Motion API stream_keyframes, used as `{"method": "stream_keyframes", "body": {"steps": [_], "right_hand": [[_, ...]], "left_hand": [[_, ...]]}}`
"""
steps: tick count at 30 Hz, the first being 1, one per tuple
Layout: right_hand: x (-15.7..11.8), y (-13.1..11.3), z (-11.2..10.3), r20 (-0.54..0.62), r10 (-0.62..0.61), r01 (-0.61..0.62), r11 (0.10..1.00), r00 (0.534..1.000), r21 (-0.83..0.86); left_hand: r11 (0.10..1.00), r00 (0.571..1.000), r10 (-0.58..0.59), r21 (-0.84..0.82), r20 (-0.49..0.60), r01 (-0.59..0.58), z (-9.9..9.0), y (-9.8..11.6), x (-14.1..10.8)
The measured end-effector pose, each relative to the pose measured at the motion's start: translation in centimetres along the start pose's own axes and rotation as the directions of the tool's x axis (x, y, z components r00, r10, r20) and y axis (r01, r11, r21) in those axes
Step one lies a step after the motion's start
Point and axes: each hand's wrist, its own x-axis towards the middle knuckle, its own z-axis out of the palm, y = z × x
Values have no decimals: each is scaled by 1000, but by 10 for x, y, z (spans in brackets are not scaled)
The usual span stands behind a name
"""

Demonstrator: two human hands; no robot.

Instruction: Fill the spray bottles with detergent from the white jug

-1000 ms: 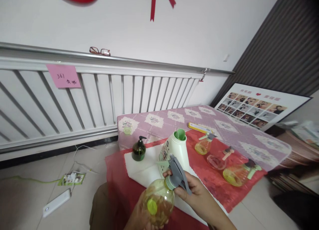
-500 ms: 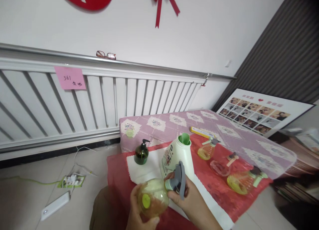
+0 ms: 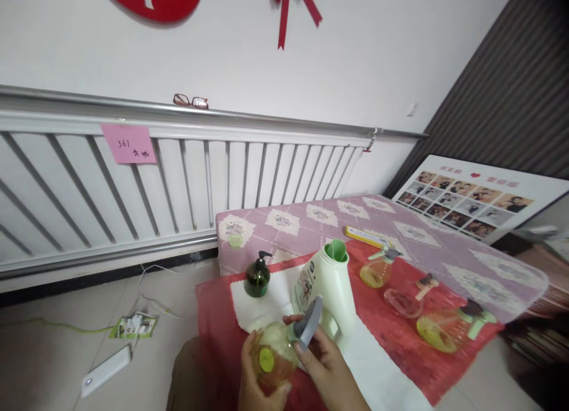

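A rounded, see-through yellowish spray bottle (image 3: 276,349) lies tilted between my two hands, low in the view. My left hand (image 3: 254,378) is wrapped round its body from the left and below. At its neck, my right hand (image 3: 322,357) has its fingers closed on the grey spray head (image 3: 307,323). Just behind them stands a large pale green jug (image 3: 331,283) with a green opening at its top. A dark green pump bottle (image 3: 257,276) stands upright on the white cloth (image 3: 377,363), left of the jug.
On the red cloth (image 3: 400,346) at the right lie clear yellow spray bottles (image 3: 376,271) and a pinkish one (image 3: 402,302). A yellow packet (image 3: 367,236) and a small green lid (image 3: 235,239) rest on the patterned cover. A power strip (image 3: 133,326) is on the floor.
The view has shifted slightly, so the surroundings sit a little further right. The spray head has turned in my right hand, and that hand has moved left relative to the jug.
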Motion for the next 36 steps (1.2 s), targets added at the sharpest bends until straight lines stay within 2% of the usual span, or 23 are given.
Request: {"method": "stream_keyframes", "body": {"steps": [5,8,11,14,19,24,27,29,31,33,35,36], "right_hand": [[11,22,8,-91,-10,13,999,996,34],[12,38,17,-24,32,-31,999,999,45],[13,51,26,-17,83,-84,995,996,-62],[18,58,32,-129,49,-78,969,990,-233],[43,61,23,-215,-41,-59,897,976,-437],[59,66,16,-226,-142,21,884,964,-467],[53,68,22,-171,-129,37,888,977,-459],[42,65,21,-126,-105,38,893,986,-449],[26,59,11,-88,-141,86,886,986,-456],[6,53,-8,-98,-252,174,855,963,-488],[-12,49,-34,-266,-375,192,829,888,-525],[-18,48,-47,-395,-384,142,843,835,-519]], "left_hand": [[999,999,-22,26,-39,23,9,5,6],[999,996,-47,-2,-75,47,13,11,13],[996,991,-77,31,-108,81,16,12,20],[993,988,-87,64,-127,95,19,7,25],[980,1000,5,198,-29,1,19,-3,37],[958,995,103,268,-1,-99,15,-2,50],[956,991,131,261,30,-134,15,5,55],[961,993,97,252,71,-112,15,10,57],[967,993,58,242,107,-82,15,12,59],[971,993,45,231,110,-70,13,11,61],[969,997,39,242,73,-55,10,10,65],[966,998,30,256,50,-41,9,9,67]]}}
